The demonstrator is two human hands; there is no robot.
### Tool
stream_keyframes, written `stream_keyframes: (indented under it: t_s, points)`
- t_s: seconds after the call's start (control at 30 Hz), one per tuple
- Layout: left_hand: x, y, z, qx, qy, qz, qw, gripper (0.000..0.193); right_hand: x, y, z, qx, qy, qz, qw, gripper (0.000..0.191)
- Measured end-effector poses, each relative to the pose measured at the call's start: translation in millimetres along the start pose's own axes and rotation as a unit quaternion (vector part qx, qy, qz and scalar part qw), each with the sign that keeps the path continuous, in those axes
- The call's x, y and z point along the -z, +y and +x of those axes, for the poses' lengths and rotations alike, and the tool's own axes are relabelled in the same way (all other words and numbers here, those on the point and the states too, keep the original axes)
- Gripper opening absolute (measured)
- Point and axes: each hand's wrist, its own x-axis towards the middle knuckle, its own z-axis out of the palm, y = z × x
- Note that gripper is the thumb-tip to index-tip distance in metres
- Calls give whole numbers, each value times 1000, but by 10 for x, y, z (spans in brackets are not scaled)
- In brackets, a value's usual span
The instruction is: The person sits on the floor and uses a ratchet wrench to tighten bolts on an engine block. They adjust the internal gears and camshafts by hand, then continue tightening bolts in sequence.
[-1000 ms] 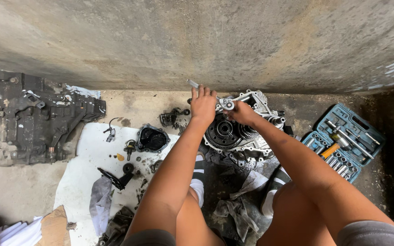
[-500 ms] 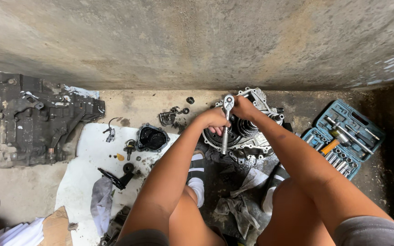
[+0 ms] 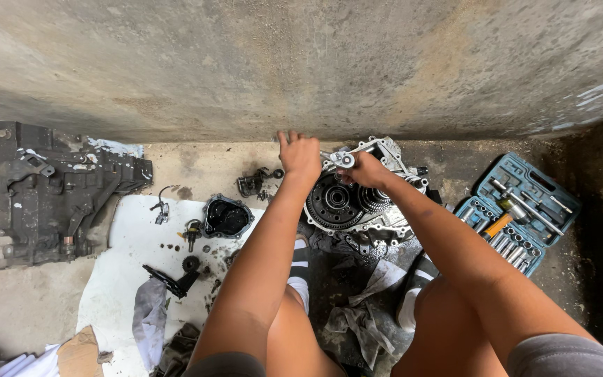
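An open gearbox housing [image 3: 385, 209] with bare gears [image 3: 334, 202] lies on the floor by the wall. A silver ratchet wrench [image 3: 342, 160] sits on its far edge. My left hand [image 3: 300, 155] is closed around the wrench's handle end, stretched towards the wall. On the wrench's head rests my right hand [image 3: 366, 169], pressing it onto the housing. Both of my forearms reach forward over my knees.
A blue socket set case [image 3: 518, 209] lies open at the right. A white sheet [image 3: 123, 279] at the left carries a black cover [image 3: 226, 216] and several small parts. A dark engine casing [image 3: 36, 192] stands at far left. Dirty rags [image 3: 364, 314] lie between my legs. A concrete wall [image 3: 301, 63] stands ahead.
My left hand swung the wrench handle from pointing back at me out to the far left by the wall. My right hand stayed on the wrench head.
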Motion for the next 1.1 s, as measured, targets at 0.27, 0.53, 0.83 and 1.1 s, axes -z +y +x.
stream_keyframes:
  t_s: [0.27,0.53,0.83,1.1]
  points:
    - [-212,-117,37,-13,133,0,991,34,1,96,27,32,2,11,999,11]
    - [4,-39,-191,-16,-288,-152,945,26,-10,90,92,67,34,12,997,11]
    - [-76,-21,-198,-53,-342,-161,924,22,51,104,28,44,6,-12,999,10]
    - [-56,-44,-41,-65,158,61,983,34,-44,97,-11,62,-24,-19,998,10]
